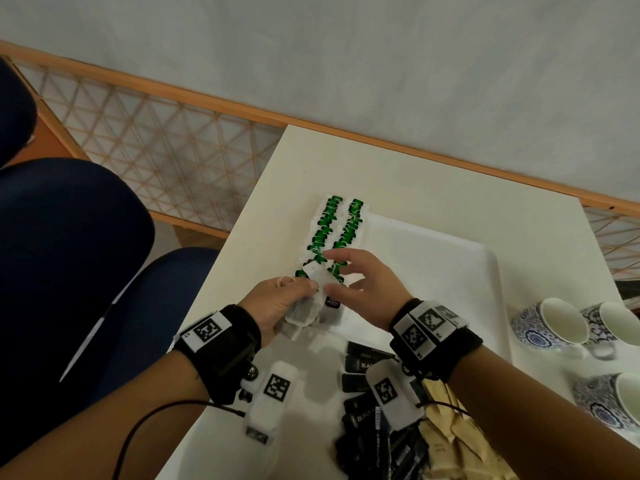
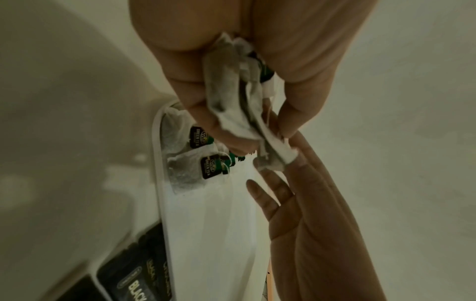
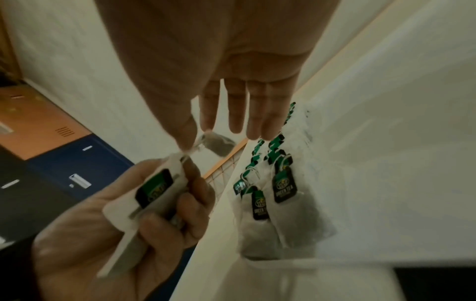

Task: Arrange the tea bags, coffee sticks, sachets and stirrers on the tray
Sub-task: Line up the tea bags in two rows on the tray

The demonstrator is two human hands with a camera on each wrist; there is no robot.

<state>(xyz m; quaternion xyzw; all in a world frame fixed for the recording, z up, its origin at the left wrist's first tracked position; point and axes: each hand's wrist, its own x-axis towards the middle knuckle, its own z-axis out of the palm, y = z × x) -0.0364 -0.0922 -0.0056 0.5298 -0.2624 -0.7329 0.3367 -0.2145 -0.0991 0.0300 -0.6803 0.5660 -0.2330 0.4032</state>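
Note:
A white tray (image 1: 433, 271) lies on the white table. Two rows of green-tagged tea bags (image 1: 337, 230) (image 3: 280, 183) (image 2: 201, 154) run along its left edge. My left hand (image 1: 304, 289) (image 2: 260, 134) (image 3: 165, 203) grips a bundle of tea bags (image 1: 301, 317) (image 2: 231, 97) (image 3: 154, 189) above the near end of the rows. My right hand (image 1: 329, 271) (image 3: 197, 135) pinches one tea bag (image 3: 219, 144) at the top of that bundle between thumb and forefinger. Its other fingers are straight.
Black coffee sticks (image 1: 367, 365) (image 2: 139, 281) and beige sachets (image 1: 450, 431) lie on the table in front of the tray. Blue-patterned cups (image 1: 550, 323) (image 1: 609, 400) stand at the right. A dark blue chair (image 1: 69, 254) is left of the table.

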